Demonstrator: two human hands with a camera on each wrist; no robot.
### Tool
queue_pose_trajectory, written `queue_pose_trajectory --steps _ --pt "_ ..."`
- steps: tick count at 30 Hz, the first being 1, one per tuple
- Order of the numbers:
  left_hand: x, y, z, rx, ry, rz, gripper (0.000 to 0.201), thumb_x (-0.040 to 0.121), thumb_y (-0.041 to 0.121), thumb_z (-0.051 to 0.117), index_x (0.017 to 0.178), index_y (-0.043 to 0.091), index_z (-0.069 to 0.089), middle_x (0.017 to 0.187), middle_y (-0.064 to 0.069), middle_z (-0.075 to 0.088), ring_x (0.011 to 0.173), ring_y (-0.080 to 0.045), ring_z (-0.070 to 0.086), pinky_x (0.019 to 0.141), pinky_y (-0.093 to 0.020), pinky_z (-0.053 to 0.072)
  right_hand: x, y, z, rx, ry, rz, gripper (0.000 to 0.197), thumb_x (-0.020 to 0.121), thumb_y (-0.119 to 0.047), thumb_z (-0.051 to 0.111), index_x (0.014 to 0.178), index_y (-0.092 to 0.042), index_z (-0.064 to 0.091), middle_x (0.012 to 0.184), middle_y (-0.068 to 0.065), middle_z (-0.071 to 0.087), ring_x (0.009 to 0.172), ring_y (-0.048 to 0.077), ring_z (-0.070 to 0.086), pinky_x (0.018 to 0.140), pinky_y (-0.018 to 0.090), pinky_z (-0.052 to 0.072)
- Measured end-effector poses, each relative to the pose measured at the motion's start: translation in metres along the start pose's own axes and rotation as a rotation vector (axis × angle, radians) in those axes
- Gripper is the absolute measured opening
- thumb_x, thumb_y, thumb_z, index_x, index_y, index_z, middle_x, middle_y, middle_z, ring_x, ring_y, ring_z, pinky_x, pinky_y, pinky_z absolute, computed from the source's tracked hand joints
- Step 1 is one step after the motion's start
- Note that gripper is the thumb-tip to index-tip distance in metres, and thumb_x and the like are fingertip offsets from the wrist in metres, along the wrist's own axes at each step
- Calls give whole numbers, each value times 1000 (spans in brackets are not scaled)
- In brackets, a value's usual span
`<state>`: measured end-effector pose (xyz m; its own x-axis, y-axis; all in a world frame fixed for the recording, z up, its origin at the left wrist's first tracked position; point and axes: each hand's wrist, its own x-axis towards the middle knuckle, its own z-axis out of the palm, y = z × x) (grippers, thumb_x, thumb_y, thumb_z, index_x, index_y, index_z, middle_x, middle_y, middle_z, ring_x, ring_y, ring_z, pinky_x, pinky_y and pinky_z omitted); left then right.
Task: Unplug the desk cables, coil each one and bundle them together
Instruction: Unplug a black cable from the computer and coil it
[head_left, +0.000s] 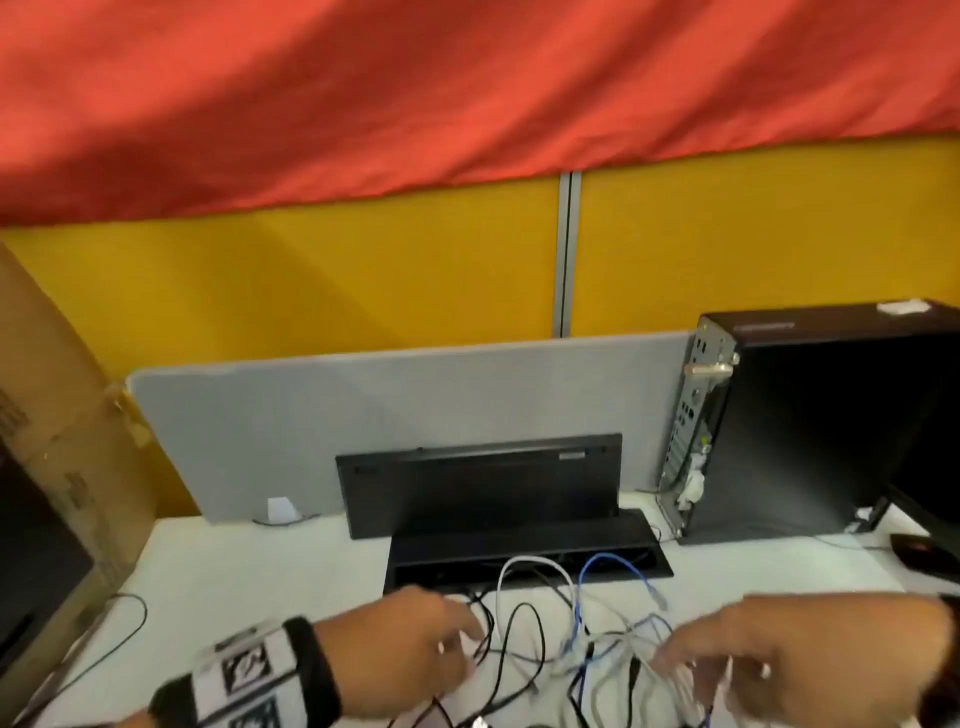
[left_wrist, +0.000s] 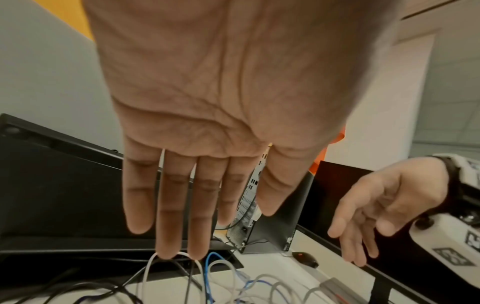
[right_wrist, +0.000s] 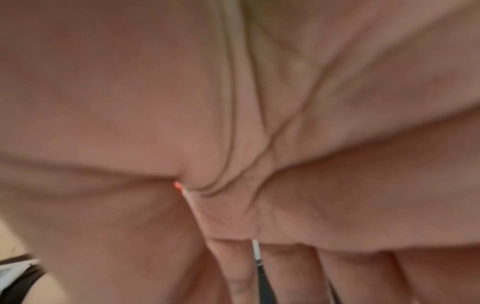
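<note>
Both hands hover over a tangle of cables lying on the white surface near its front edge. The left hand is spread flat, fingers straight and together, palm down above the black cables; the left wrist view shows it holding nothing, its fingertips lined up with a white loop below (whether they touch it cannot be made out). The right hand is blurred in the head view and cut off by the right edge; from the left wrist view it hangs relaxed with fingers loosely extended, gripping nothing. The right wrist view is almost all palm, out of focus, so it adds little.

A blue cable and a white cable arch up out of an open black cable box set into the surface towards its rear edge, then drop into the tangle; how many separate cables make it up is hard to tell. Behind the box a black keyboard leans upright against a grey divider. At the rear right corner stands a black computer tower, its ports facing left, partly cut off. A cardboard box occupies the left edge.
</note>
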<state>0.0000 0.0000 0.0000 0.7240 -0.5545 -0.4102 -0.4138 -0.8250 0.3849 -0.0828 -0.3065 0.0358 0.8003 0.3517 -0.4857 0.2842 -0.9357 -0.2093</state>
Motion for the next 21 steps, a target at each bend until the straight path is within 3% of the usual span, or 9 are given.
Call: queue_pose_trajectory --steps 3,8,11,15,17,19,21 --pt "12 -6 18 37 0 10 34 94 38 52 127 31 57 118 9 63 102 -8 58 95 -27 47 19 -1 -1 7 -76 47 46 93 -36 47 119 -72 36 110 -38 56 88 -18 53 84 7 38" --pt "3 5 63 228 176 32 33 96 30 54 128 23 60 120 3 63 92 -7 49 81 -18 36 29 -21 43 23 -3 94 45 93 -21 49 131 -45 47 108 -10 69 84 7 66 83 21 52" --pt "-16 20 92 229 244 25 31 96 29 54 125 21 61 120 2 63 96 -11 53 82 -20 38 20 -37 73 32 58 121 44 94 -22 52 134 -38 46 110 0 70 91 20 69 89 31 54" --pt "-40 39 129 245 201 22 32 94 35 56 124 25 60 116 5 59 94 -11 50 81 -22 38 0 -53 111 27 109 144 46 96 -23 51 140 -32 42 117 3 67 101 20 67 94 31 52" --pt "-47 47 140 267 191 42 31 93 34 57 123 24 61 114 4 60 93 -11 50 80 -22 38 -8 -59 125 -63 180 113 47 97 -24 51 142 -32 41 127 -1 61 112 18 59 98 26 45" --pt "-50 57 149 292 191 53 32 94 33 58 123 22 62 113 3 61 91 -11 49 80 -22 37 -13 -63 136 -103 230 80 45 98 -24 51 142 -31 42 132 -2 57 119 17 53 94 18 36" --pt "-49 66 156 297 203 55 32 93 33 59 123 21 63 113 2 62 90 -11 50 78 -22 37 -14 -64 142 -105 253 70 43 97 -24 52 139 -29 46 133 -2 56 120 17 52 94 19 36"
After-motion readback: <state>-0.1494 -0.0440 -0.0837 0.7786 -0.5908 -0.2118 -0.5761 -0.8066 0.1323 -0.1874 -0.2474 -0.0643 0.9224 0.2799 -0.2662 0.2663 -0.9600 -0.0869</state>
